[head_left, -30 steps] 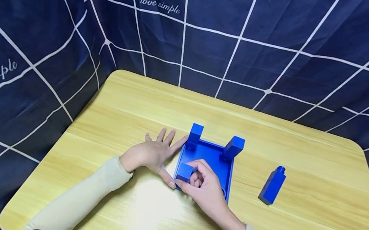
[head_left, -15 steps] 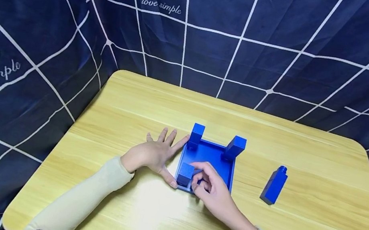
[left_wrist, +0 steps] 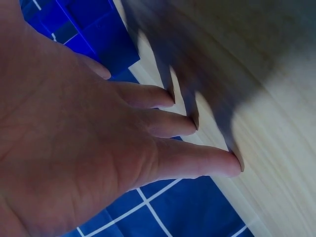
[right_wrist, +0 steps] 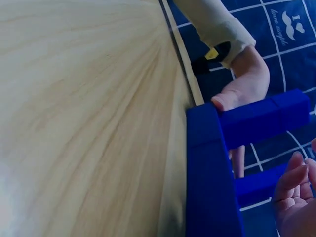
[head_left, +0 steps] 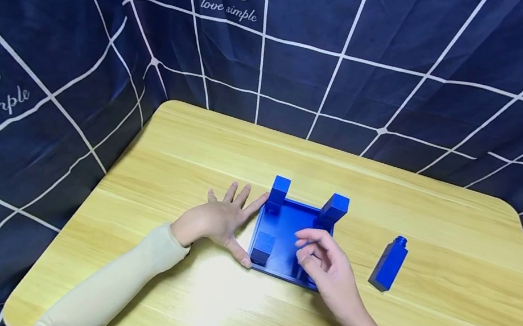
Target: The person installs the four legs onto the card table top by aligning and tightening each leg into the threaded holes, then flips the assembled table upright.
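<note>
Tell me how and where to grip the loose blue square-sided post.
Probably best pinch the loose blue square-sided post around its middle, across its long flat sides, right hand from above: it seems to lie on its side, and this leaves the narrow neck at its far end free.

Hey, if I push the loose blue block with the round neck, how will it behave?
The loose blue block would probably slide rather than roll, given its flat sides. It looks stiff, judging by its straight edges. Its smooth-looking faces may be slightly slippery.
</note>
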`<state>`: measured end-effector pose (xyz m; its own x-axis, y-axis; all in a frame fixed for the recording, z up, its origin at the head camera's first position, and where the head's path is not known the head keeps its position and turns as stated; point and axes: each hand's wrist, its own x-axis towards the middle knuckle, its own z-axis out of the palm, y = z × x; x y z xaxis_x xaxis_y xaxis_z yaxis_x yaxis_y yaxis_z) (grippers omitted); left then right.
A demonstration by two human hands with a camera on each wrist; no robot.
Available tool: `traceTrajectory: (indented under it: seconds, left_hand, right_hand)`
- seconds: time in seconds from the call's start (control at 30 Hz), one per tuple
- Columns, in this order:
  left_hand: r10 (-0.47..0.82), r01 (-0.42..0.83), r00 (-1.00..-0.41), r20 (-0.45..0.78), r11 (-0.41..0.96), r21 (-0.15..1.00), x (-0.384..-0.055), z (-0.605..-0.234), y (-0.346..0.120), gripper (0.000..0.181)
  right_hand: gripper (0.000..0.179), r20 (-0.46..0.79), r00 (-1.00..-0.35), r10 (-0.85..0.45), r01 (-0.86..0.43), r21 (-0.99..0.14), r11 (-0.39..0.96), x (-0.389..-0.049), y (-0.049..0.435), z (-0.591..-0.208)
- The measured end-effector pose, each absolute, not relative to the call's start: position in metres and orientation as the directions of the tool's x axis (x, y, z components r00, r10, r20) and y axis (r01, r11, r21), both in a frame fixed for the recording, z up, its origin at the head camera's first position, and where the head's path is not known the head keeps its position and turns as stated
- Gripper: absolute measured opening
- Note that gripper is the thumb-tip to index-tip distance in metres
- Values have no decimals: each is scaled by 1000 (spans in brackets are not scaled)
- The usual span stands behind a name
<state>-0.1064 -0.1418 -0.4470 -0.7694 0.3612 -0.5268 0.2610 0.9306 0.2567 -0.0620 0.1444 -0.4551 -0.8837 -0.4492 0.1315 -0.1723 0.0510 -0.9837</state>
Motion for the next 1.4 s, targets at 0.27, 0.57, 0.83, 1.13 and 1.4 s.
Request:
traceTrajectory:
  seconds: [0.27, 0.57, 0.83, 1.13, 1.4]
  left_hand:
    - [372, 263, -772, -515, 925, 275, -106, -450, -144, 159]
    - [380, 263, -763, -523, 922, 285, -105, -448, -143, 157]
    - [364, 257, -765, -531, 929, 266, -104, -447, -144, 156]
    - [365, 263, -764, -532, 929, 260, -104, -447, -144, 155]
    - [368, 264, -761, -534, 928, 263, -104, -447, -144, 155]
  right_hand:
    - [24, 163, -954, -251, -147, -986, -83, -61, 169, -452]
    - [26, 119, -990, -77, -113, -991, -70, -59, 211, -446]
    - [28, 55, -998, 43, -59, -992, -107, -59, 240, -449]
    - [29, -31, -987, 159, 12, -993, -115, -61, 260, -463]
    - [47, -108, -969, 221, 122, -991, 51, -64, 273, -471]
